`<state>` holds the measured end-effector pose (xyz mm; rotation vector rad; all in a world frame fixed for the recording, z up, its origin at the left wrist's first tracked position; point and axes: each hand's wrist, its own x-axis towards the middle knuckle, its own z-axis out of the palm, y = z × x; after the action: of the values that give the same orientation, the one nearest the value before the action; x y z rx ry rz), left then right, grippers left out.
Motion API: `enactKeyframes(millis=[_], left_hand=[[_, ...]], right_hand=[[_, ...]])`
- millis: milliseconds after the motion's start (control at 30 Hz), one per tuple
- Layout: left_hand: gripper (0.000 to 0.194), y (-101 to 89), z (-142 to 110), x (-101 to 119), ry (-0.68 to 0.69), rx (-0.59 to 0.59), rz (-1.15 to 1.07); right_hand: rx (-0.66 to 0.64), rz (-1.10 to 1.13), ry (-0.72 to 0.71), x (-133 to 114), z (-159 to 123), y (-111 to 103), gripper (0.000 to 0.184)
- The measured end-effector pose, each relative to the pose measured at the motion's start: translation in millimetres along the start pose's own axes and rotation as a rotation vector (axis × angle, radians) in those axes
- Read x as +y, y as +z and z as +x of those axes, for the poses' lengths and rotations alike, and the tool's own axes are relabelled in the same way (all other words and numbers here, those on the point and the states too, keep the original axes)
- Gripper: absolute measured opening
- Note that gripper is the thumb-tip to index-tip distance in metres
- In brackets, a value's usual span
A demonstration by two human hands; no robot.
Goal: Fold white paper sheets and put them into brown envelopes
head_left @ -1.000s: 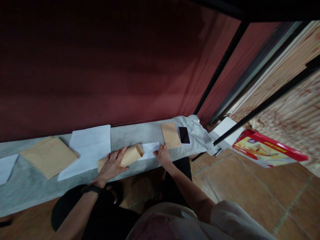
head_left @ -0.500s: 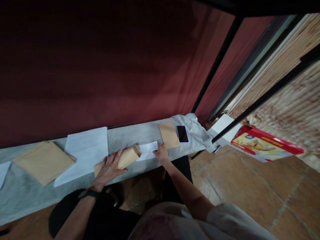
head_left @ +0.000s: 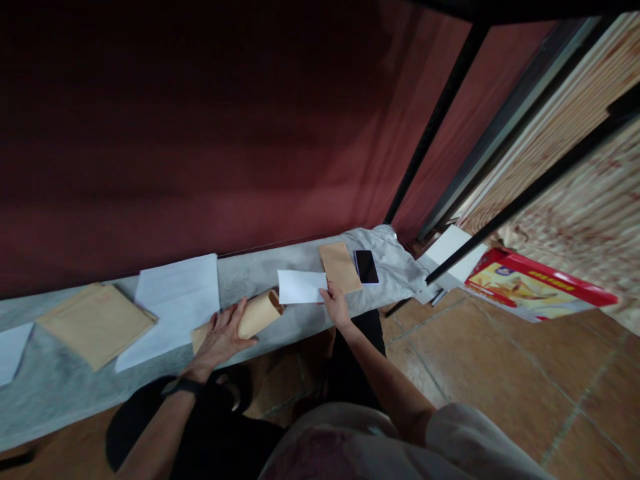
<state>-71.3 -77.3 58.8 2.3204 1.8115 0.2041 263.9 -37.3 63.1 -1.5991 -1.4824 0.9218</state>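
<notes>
Open envelope low in the middle of the frame, its mouth a likely snag for the paper's edge
At the left, a kraft stack [head_left: 97, 323] overlaps white sheets [head_left: 175, 300], which could slide if the left forearm brushed them; lower centre, the left hand [head_left: 220, 341] is clamped across the envelope [head_left: 257, 317], thumb and fingers squeezing it into a bulge, and a slackened squeeze might let the mouth flatten; just right, the right hand [head_left: 336, 303] pinches the folded paper [head_left: 300, 287] by one end, so its free end could droop or crease; contact with the mouth is unclear; further right, a brown pile [head_left: 343, 267] beside a phone [head_left: 367, 267] could be nudged along the tabletop [head_left: 260, 263]
</notes>
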Motion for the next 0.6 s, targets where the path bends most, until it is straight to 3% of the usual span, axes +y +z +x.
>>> enactKeyframes(millis=[167, 367, 600], left_hand=[[0.108, 1.3, -2, 3, 0.012, 0.004, 0.017], [0.107, -1.3, -3, 7, 0.013, -0.004, 0.023], [0.108, 2.2, -1, 12, 0.065, 0.047, 0.042]], right_hand=[[-0.113, -0.032, 0.030, 1, -8, 4, 0.024], [-0.231, -0.152, 0.038, 1, -2, -9, 0.019], [-0.258, -0.285, 0.029, -5, 0, -5, 0.019]])
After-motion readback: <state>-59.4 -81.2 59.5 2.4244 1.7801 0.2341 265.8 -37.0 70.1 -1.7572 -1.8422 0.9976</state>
